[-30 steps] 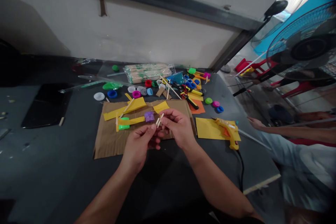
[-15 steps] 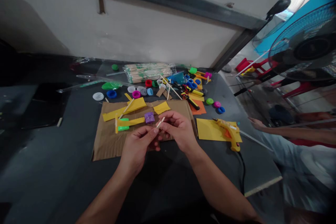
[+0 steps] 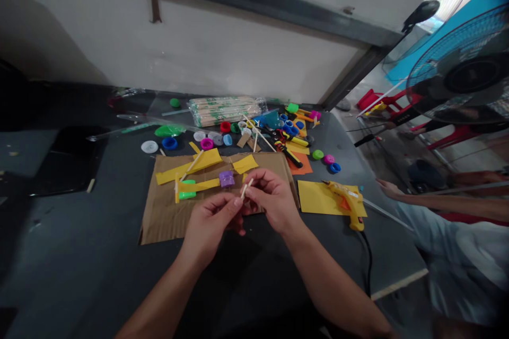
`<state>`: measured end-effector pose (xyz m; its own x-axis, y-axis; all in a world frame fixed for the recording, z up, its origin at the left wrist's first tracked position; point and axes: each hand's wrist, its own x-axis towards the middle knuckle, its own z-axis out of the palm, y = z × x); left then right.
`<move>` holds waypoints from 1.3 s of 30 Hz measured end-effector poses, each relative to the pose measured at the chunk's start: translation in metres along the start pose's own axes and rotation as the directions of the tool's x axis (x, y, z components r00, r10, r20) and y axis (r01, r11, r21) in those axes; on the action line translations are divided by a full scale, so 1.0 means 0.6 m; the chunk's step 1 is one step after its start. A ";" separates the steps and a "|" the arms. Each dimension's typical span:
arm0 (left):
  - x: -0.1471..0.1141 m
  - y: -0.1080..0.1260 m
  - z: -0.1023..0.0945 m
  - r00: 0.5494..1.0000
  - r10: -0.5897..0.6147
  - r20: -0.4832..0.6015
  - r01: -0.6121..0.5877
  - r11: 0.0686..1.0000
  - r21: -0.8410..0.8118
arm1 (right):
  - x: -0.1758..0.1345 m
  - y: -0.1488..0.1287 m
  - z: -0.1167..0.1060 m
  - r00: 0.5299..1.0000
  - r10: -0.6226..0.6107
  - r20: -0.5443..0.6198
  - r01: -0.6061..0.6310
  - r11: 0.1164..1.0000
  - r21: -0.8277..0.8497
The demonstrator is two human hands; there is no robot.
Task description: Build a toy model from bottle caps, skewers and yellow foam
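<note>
Two short pale wooden sticks [image 3: 244, 190] show side by side between my fingertips, just over the front of a cardboard sheet [image 3: 163, 222]. My left hand [image 3: 217, 217] pinches the lower end of one with thumb and finger. The other is pinched in my right hand [image 3: 270, 198], its tip angled up and right. On the cardboard lie a purple cap [image 3: 226, 178], a bright green cap [image 3: 187, 189] with a yellow paper strip [image 3: 207, 185] across it, and more yellow paper [image 3: 209, 157] with a thin stick [image 3: 191, 164] on top.
A yellow glue gun [image 3: 345, 196] rests on yellow paper [image 3: 312, 201] at the right, its cord running off the front. Behind the cardboard are bottle caps [image 3: 207, 143], a cutter [image 3: 292, 155] and bagged sticks [image 3: 226, 110]. A phone-like black slab [image 3: 71, 159] lies left. Another person's arm [image 3: 433, 198] is at the right.
Where one stick showed between my fingertips before, two short pieces now show side by side. My hands have barely shifted; the other things stay in place.
</note>
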<state>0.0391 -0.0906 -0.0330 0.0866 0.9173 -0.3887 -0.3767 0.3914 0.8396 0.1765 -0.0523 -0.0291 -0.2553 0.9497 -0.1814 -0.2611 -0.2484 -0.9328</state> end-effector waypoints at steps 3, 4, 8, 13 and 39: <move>0.004 -0.004 0.000 1.000 0.011 -0.025 -0.008 0.994 0.110 | 0.005 -0.002 -0.006 0.999 0.045 -0.020 -0.046 0.995 -0.083; 0.005 -0.005 0.001 0.999 0.012 -0.047 -0.006 0.992 0.129 | 0.012 -0.005 -0.011 0.998 0.048 -0.041 -0.052 0.993 -0.110; 0.009 -0.008 0.004 0.995 0.020 -0.097 -0.002 0.983 0.186 | 0.080 -0.029 -0.038 0.987 -0.033 -0.159 -0.003 0.976 -0.217; 0.011 -0.011 0.007 0.998 0.018 -0.067 -0.005 0.981 0.195 | 0.202 -0.062 -0.066 0.978 -0.106 -0.181 0.019 0.904 -0.427; 0.026 -0.014 -0.005 0.972 -0.058 -0.227 0.063 0.998 0.015 | 0.097 -0.011 0.002 0.950 -0.138 0.280 0.303 0.627 -0.717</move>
<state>0.0406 -0.0799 -0.0473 -0.1036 0.8521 -0.5130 -0.3567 0.4497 0.8189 0.1621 0.0043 -0.0328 -0.4675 0.8829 0.0438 0.4266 0.2688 -0.8636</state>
